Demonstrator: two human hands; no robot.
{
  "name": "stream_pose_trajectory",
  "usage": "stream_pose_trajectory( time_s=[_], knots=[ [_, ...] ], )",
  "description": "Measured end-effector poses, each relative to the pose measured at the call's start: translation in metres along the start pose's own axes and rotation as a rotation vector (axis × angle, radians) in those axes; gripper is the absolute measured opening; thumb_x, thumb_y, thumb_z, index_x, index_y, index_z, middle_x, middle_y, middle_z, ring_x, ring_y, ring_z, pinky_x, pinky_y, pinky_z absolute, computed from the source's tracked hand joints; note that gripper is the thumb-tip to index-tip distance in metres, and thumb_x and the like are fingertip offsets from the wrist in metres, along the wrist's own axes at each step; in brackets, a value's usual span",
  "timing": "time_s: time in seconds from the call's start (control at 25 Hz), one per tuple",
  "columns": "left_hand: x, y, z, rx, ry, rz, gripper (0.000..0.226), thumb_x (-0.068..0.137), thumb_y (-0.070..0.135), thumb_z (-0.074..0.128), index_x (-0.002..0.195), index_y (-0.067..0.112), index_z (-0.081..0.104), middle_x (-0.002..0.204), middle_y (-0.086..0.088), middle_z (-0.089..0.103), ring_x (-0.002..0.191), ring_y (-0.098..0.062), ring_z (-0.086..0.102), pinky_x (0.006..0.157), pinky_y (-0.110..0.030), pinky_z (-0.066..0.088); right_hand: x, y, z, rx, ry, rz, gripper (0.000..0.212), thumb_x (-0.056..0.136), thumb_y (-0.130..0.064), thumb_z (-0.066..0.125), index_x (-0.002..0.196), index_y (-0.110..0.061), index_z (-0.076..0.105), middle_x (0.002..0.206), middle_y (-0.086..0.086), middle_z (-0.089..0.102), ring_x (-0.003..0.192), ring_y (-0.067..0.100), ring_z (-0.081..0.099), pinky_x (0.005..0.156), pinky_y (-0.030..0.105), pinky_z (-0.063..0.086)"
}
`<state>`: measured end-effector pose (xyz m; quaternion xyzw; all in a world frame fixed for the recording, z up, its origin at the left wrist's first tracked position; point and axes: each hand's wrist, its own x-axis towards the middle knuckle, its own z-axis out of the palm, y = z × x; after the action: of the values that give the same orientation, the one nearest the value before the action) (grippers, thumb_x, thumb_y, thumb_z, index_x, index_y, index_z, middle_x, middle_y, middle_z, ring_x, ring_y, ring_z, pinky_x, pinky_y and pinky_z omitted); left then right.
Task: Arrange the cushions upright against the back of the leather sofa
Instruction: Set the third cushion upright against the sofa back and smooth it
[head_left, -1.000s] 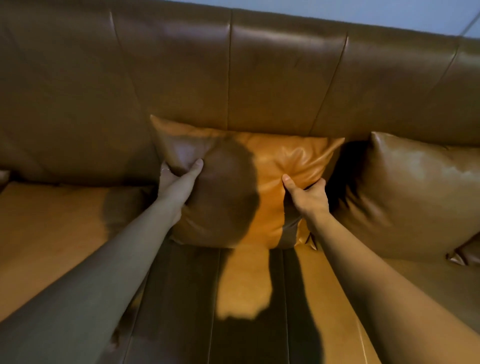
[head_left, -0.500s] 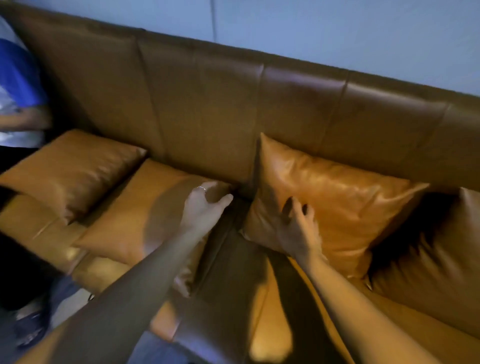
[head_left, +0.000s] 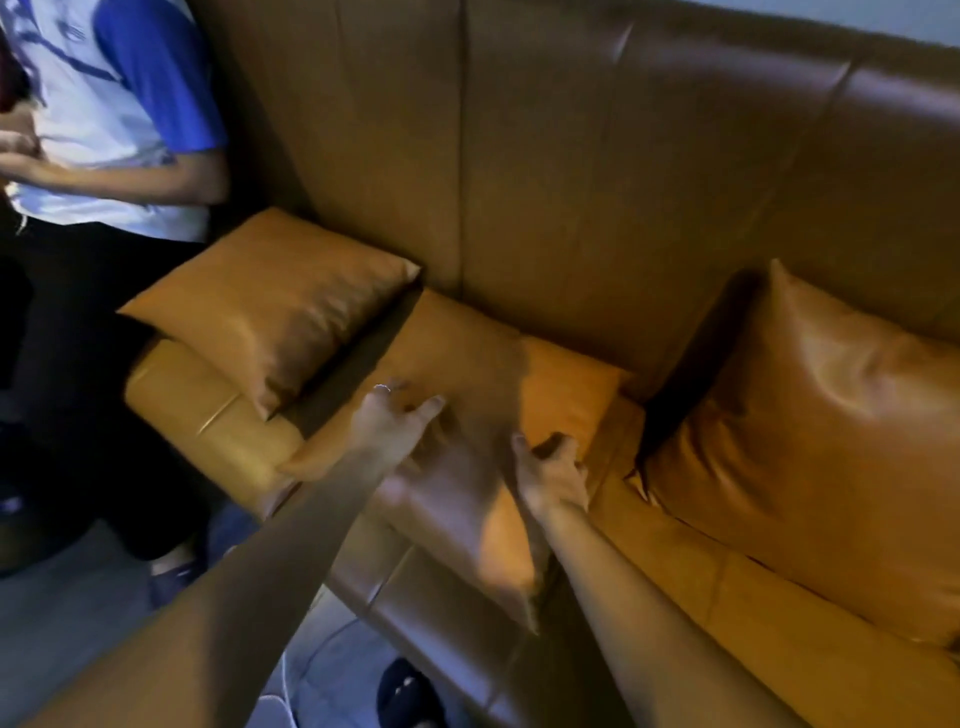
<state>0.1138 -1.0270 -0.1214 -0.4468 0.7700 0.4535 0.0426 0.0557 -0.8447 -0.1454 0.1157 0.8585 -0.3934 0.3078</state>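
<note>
A tan leather cushion (head_left: 467, 374) lies flat on the sofa seat (head_left: 691, 566) in the middle, one corner hanging over the front edge. My left hand (head_left: 389, 423) rests on its near left part with fingers spread. My right hand (head_left: 550, 470) is on its right side, fingers curled at the surface; whether it grips is unclear. Another cushion (head_left: 270, 301) lies flat at the left end. A third cushion (head_left: 810, 447) stands upright against the brown sofa back (head_left: 545, 182) on the right.
A person in a white and blue shirt (head_left: 109, 114) stands at the sofa's left end, close to the flat left cushion. The floor (head_left: 72, 623) lies below the seat's front edge, with a dark shoe (head_left: 410, 696) near the bottom.
Both hands have left the upright cushion on the right and moved left onto the flat middle cushion. The view has swung left, bringing the standing person in.
</note>
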Motion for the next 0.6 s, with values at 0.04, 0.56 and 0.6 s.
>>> stream_pose_trajectory(
  time_s=[0.04,0.56,0.6],
  knots=[
    [0.015,-0.004,-0.006,0.027,-0.014,-0.002,0.073,0.084,0.060,0.070,0.142,0.019,0.051,0.131,-0.008,0.062,0.112,-0.028,0.063,0.092,-0.042,0.055,0.007,-0.009,0.007,0.067,0.045,0.087,0.074,0.095,-0.061,0.049,0.151,-0.019,0.027,0.152,0.023,0.036,0.138,0.044,0.038,0.109,0.048,0.035],
    [0.150,0.014,0.015,0.323,-0.182,-0.042,0.111,0.066,0.095,0.049,0.152,0.025,0.039,0.162,-0.011,0.033,0.145,-0.043,0.032,0.116,-0.068,0.018,0.130,0.006,0.019,0.327,0.130,0.288,0.154,0.015,-0.098,0.063,0.145,-0.018,0.046,0.153,0.012,0.044,0.139,0.041,0.041,0.109,0.059,0.040],
    [0.153,0.014,0.015,0.328,-0.184,-0.047,0.111,0.066,0.095,0.049,0.151,0.025,0.040,0.161,-0.011,0.035,0.144,-0.043,0.034,0.115,-0.068,0.019,0.131,0.004,0.019,0.337,0.137,0.290,0.155,0.012,-0.098,0.064,0.145,-0.020,0.046,0.152,0.011,0.045,0.138,0.041,0.043,0.109,0.059,0.040]
  ],
)
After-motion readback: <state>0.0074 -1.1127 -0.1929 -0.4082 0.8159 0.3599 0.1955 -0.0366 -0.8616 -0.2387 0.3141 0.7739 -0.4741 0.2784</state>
